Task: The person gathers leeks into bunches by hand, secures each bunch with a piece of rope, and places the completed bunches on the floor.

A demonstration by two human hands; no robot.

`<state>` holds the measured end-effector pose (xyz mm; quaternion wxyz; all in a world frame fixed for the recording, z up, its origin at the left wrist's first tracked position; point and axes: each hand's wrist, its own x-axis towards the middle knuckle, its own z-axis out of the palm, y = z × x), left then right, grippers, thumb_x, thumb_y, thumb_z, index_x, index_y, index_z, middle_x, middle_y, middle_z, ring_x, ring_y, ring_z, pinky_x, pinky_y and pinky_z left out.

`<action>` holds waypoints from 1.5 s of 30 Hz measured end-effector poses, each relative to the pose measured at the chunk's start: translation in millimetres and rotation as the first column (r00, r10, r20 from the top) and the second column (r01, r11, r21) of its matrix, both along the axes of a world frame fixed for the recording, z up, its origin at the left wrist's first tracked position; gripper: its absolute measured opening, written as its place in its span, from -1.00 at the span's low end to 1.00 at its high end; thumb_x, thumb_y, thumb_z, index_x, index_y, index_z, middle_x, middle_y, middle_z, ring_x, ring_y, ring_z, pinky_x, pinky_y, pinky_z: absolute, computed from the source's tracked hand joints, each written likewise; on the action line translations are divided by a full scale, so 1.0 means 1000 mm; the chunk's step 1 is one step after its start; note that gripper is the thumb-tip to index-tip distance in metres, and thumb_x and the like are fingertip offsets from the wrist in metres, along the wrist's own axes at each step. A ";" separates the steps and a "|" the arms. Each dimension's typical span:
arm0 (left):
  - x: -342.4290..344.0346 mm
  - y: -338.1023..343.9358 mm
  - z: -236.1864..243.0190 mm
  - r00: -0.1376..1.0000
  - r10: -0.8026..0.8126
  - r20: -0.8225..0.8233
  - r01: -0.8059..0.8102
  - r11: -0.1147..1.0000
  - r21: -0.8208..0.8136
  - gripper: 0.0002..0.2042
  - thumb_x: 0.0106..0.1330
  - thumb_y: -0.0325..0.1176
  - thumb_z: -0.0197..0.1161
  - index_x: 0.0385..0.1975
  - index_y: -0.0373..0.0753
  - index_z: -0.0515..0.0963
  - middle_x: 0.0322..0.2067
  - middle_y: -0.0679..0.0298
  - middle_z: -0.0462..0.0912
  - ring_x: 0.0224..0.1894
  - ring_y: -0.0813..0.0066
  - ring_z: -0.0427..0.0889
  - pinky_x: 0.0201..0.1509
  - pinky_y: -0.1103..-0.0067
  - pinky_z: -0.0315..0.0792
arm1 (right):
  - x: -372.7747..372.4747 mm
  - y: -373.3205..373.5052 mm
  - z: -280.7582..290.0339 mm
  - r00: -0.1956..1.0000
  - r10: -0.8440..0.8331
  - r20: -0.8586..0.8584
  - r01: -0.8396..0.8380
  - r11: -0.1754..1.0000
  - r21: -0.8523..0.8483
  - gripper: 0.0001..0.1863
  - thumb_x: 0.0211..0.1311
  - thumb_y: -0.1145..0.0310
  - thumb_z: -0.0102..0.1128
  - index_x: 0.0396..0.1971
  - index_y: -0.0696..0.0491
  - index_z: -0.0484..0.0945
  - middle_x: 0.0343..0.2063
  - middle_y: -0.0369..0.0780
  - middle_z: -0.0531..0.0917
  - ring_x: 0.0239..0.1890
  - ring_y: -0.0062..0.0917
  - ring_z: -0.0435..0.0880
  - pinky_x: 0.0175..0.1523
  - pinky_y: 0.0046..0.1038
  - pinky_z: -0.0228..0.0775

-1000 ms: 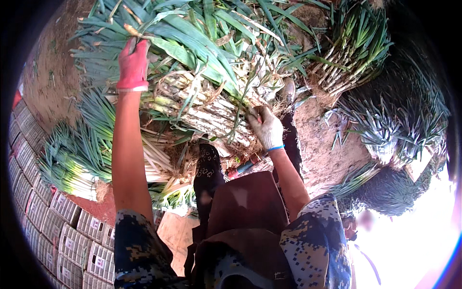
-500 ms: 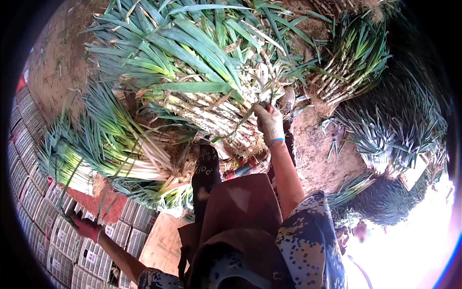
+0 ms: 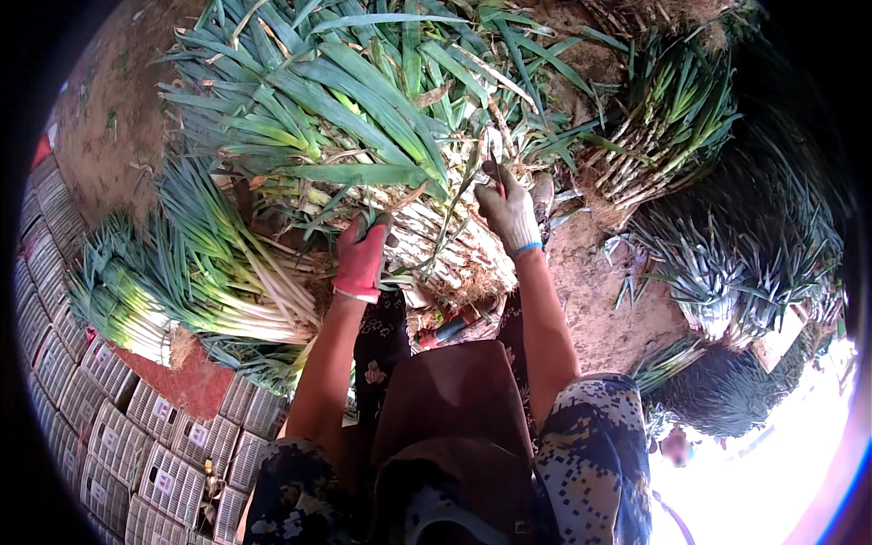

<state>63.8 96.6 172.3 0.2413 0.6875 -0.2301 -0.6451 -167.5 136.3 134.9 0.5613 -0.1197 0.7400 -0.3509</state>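
Note:
A large bundle of leeks or green onions [image 3: 354,118], with long green leaves, dirty pale stalks and brown roots, lies in front of me. My left hand [image 3: 361,254], in a red glove, is closed at the near side of its stalks [image 3: 427,241], gripping them. My right hand [image 3: 507,209], in a dirty white glove, is closed beside the right part of the bundle on a small slim thing with some red on it, which I cannot make out. A red-ended tool [image 3: 431,334] lies partly hidden below the roots, between my legs.
Cleaner leek bundles [image 3: 227,272] lie at left. More bundles [image 3: 658,127] and dark leafy piles [image 3: 736,236] are at right, on a dirt floor [image 3: 595,309]. Stacked plastic crates [image 3: 173,481] fill the lower left. A partly visible person [image 3: 677,445] is by the bright area.
My left hand left the upper leaves, swung down to the lower left with long leaves, and is now back at the stalks without them. My right hand moved slightly up the bundle.

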 end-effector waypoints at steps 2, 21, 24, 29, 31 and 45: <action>0.000 -0.007 -0.009 0.991 -0.124 0.044 0.125 0.992 -0.015 -0.86 0.23 -0.50 0.17 -0.26 -0.34 0.58 -0.50 0.38 0.60 -0.57 0.66 0.50 -0.48 0.69 0.38 | -0.006 -0.008 -0.009 0.919 -0.215 0.329 0.175 0.973 0.148 -0.60 0.10 0.16 0.23 -0.14 0.11 0.52 -0.63 -0.34 0.46 -0.69 -0.70 0.34 -0.62 -0.60 0.15; 0.003 -0.033 -0.062 0.818 -0.528 0.230 0.550 0.834 -0.040 -0.80 0.17 -0.36 0.25 -0.35 -0.40 0.57 -0.52 0.30 0.60 -0.63 0.50 0.52 -0.43 0.50 0.43 | 0.010 0.037 0.057 0.758 -0.246 0.604 0.274 0.961 0.048 -0.65 0.22 0.05 0.15 -0.38 0.07 0.51 -0.59 -0.36 0.50 -0.70 -0.78 0.32 -0.66 -0.74 0.03; -0.007 -0.033 -0.054 0.853 -0.492 0.172 0.490 0.870 0.060 -0.79 0.16 -0.37 0.25 -0.33 -0.42 0.56 -0.52 0.28 0.59 -0.67 0.50 0.49 -0.48 0.51 0.41 | 0.029 0.051 0.087 0.799 -0.259 0.542 0.221 0.966 0.135 -0.66 0.27 0.08 0.05 -0.60 -0.01 0.39 -0.70 -0.36 0.41 -0.76 -0.73 0.28 -0.69 -0.66 0.05; -0.012 -0.036 -0.039 0.828 -0.526 0.191 0.533 0.846 0.022 -0.85 0.13 -0.42 0.24 -0.35 -0.34 0.59 -0.54 0.34 0.58 -0.68 0.61 0.45 -0.58 0.57 0.36 | 0.053 0.092 0.132 0.810 -0.450 0.377 0.378 0.891 0.251 -0.77 0.23 0.30 0.04 -0.61 0.03 0.43 -0.68 -0.42 0.39 -0.69 -0.78 0.27 -0.59 -0.67 0.08; -0.012 -0.032 -0.041 0.806 -0.534 0.253 0.562 0.826 -0.049 -0.86 0.12 -0.41 0.25 -0.37 -0.32 0.60 -0.55 0.36 0.59 -0.65 0.59 0.48 -0.57 0.56 0.37 | 0.054 0.099 0.140 0.918 -0.240 0.316 0.158 0.952 0.264 -0.82 0.23 0.32 0.09 -0.47 0.12 0.49 -0.62 -0.36 0.47 -0.59 -0.71 0.40 -0.49 -0.60 0.23; -0.010 -0.023 -0.051 0.864 -0.495 0.094 0.496 0.868 0.017 -0.91 0.15 -0.45 0.19 -0.43 -0.32 0.58 -0.61 0.34 0.58 -0.71 0.57 0.54 -0.63 0.58 0.39 | -0.028 0.031 0.170 0.660 0.702 -0.267 -0.750 0.638 -0.175 -0.69 0.11 0.42 0.10 -0.11 0.09 0.57 -0.31 -0.10 0.64 -0.34 -0.39 0.64 -0.23 -0.43 0.52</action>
